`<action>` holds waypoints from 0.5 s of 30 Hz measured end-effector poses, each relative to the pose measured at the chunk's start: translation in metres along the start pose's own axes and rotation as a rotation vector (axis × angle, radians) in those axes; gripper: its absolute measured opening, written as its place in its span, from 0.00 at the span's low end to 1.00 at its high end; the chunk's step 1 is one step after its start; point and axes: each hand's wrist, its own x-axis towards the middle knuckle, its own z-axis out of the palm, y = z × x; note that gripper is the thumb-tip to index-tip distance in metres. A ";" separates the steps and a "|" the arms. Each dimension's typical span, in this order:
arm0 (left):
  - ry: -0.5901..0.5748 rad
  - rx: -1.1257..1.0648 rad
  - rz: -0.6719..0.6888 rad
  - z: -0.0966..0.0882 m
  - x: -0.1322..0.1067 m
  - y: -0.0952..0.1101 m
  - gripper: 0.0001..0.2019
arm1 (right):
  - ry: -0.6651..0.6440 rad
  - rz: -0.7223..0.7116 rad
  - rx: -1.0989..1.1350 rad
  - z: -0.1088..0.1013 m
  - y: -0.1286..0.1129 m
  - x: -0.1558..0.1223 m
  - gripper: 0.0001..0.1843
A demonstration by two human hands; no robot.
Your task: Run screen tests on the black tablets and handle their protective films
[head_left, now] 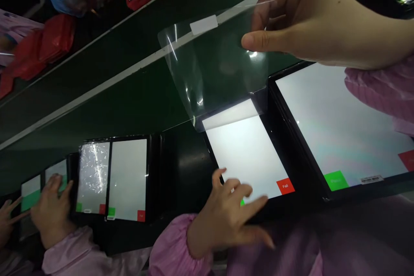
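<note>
My right hand [291, 26] pinches a clear plastic film [216, 64] between thumb and fingers at its upper right edge. A small white label [204, 25] sits on the film's top edge. The film hangs tilted, its lower edge overlapping the view of the top of a lit tablet [242, 151]. That tablet shows a white screen with a red "Fail" box and a partly hidden green box. Over its lower left part is my left hand [231, 211], fingers spread and slightly blurred, holding nothing; whether it touches the screen I cannot tell.
A larger lit tablet [349, 116] lies at right. Two lit screens [127, 177] stand side by side at left, one under wrinkled film. Farther left, a co-worker's hand [51, 207] is over more screens. Red cases [58, 39] and a blue-sleeved person are across the green bench [106, 108].
</note>
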 end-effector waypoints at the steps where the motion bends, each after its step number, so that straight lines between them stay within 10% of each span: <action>1: 0.017 -0.080 0.020 -0.004 -0.009 0.004 0.29 | -0.014 -0.032 -0.011 -0.001 0.002 -0.001 0.16; 8: 0.440 -0.181 -0.323 0.009 -0.056 0.010 0.11 | -0.081 -0.237 -0.048 -0.005 0.005 -0.014 0.13; 15: 0.639 -0.300 -0.701 0.046 -0.082 0.026 0.23 | -0.124 0.139 -0.056 0.001 -0.015 -0.031 0.05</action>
